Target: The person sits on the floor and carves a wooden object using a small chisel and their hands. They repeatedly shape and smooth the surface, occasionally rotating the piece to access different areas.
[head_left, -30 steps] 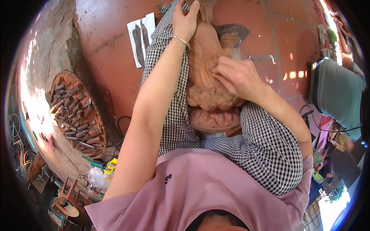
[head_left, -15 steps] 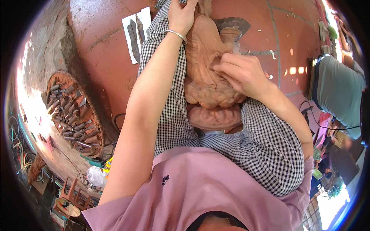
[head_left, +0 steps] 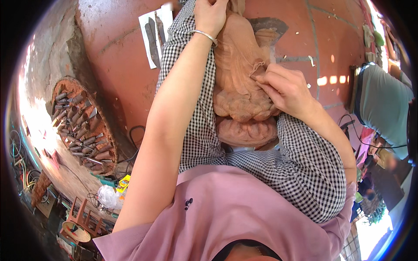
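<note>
A reddish-brown carved wooden statue (head_left: 237, 56) lies between my legs, with draped folds along its body and a rounded, lobed base at the near end. At the top edge of the view my left hand (head_left: 210, 16) has its fingers curled around the statue's far end; the fingertips are partly cut off. My right hand (head_left: 288, 89) is closed in a pinch against the right side of the carved folds, beside a thin raised rim. Whatever small thing the right fingers hold is hidden.
Left stands a big log (head_left: 61, 48) with a hollow full of chisels (head_left: 82, 130). Dark flat blades (head_left: 152, 41) lie on white paper on the red tiled floor (head_left: 117, 65). A grey-green cloth-covered seat (head_left: 381, 106) and a black cable are at right.
My right hand has slid slightly to the right and down along the folds, still pinched. The statue and my left hand appear shifted a little rightward in the view.
</note>
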### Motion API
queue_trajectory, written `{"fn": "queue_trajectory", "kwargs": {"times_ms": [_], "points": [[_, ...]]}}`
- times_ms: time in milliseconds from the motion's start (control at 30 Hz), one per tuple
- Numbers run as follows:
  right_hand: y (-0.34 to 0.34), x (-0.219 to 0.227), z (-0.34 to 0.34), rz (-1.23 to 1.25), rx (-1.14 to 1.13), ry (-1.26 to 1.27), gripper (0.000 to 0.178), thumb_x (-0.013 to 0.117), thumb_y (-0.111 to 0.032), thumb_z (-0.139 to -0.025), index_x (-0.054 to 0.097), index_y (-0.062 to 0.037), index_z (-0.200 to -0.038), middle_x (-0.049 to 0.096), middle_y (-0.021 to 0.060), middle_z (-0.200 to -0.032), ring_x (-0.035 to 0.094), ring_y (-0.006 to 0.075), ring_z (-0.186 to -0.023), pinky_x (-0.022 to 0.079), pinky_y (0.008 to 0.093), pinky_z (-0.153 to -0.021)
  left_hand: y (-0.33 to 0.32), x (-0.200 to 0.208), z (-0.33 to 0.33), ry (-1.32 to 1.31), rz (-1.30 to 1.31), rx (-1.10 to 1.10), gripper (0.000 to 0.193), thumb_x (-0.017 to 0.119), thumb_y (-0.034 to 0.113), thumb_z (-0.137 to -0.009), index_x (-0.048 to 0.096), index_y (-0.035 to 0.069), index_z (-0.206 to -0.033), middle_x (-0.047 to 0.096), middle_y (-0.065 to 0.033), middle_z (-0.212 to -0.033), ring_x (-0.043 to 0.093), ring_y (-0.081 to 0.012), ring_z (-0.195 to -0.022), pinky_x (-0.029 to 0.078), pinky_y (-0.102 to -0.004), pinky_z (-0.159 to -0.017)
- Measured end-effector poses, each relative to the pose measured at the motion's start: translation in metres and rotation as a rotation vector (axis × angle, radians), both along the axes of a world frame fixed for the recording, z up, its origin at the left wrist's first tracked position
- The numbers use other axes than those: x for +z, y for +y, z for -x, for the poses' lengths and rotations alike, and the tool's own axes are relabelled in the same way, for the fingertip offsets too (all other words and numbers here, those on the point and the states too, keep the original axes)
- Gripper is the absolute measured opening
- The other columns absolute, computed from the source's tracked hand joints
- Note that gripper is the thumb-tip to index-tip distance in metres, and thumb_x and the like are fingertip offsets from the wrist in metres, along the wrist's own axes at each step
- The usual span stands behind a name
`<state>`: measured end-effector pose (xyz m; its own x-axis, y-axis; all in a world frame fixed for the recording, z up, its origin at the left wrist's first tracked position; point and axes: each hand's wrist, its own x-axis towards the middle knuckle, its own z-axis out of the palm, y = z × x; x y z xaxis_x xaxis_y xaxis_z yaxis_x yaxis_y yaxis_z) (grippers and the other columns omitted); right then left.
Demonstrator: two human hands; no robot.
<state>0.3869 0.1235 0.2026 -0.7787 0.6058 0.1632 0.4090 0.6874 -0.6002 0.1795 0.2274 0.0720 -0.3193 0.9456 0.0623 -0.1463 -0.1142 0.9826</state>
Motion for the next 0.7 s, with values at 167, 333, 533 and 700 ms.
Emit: {"fn": "queue_trajectory", "kwargs": {"times_ms": [167,333,533,700], "points": [[0.009,0.003,0.028,-0.061,0.032,-0.029,0.015,0.072,0.001,-0.075,0.065,-0.0011,-0.089,0.055,0.0092,-0.077,0.059,0.0264,-0.062,0.047,0.0348,-0.053,0.003,-0.003,-0.001,-0.092,-0.031,-0.016,0.055,0.064,0.024,-0.099,0.045,-0.006,-0.140,0.056,-0.0152,-0.136,0.054,-0.0213,-0.124,0.042,-0.0331,-0.106],[0.001,0.006,0.008,0.032,-0.012,-0.044,0.012,0.069,-0.004,-0.077,0.061,-0.0036,-0.086,0.056,0.0086,-0.082,0.062,0.0298,-0.069,0.049,0.0391,-0.054,0.001,-0.005,0.004,-0.032,-0.026,0.010,0.054,0.064,0.023,-0.099,0.045,-0.006,-0.141,0.055,-0.0153,-0.137,0.054,-0.0215,-0.125,0.043,-0.0327,-0.106],[0.007,0.001,0.026,-0.032,-0.007,-0.037,0.010,0.070,-0.002,-0.078,0.064,-0.0027,-0.086,0.058,0.0088,-0.079,0.061,0.0275,-0.065,0.048,0.0366,-0.052,0.005,-0.009,-0.002,-0.061,-0.044,-0.013,0.055,0.064,0.024,-0.099,0.045,-0.006,-0.141,0.056,-0.0154,-0.136,0.054,-0.0215,-0.125,0.043,-0.0324,-0.106],[0.005,0.004,0.015,-0.024,-0.026,-0.046,0.010,0.070,-0.002,-0.079,0.065,-0.0025,-0.088,0.060,0.0086,-0.079,0.062,0.0265,-0.064,0.048,0.0358,-0.052,0.005,-0.006,0.001,-0.052,-0.037,-0.004,0.055,0.065,0.024,-0.098,0.045,-0.006,-0.141,0.058,-0.0153,-0.134,0.055,-0.0213,-0.123,0.044,-0.0321,-0.105]]}}
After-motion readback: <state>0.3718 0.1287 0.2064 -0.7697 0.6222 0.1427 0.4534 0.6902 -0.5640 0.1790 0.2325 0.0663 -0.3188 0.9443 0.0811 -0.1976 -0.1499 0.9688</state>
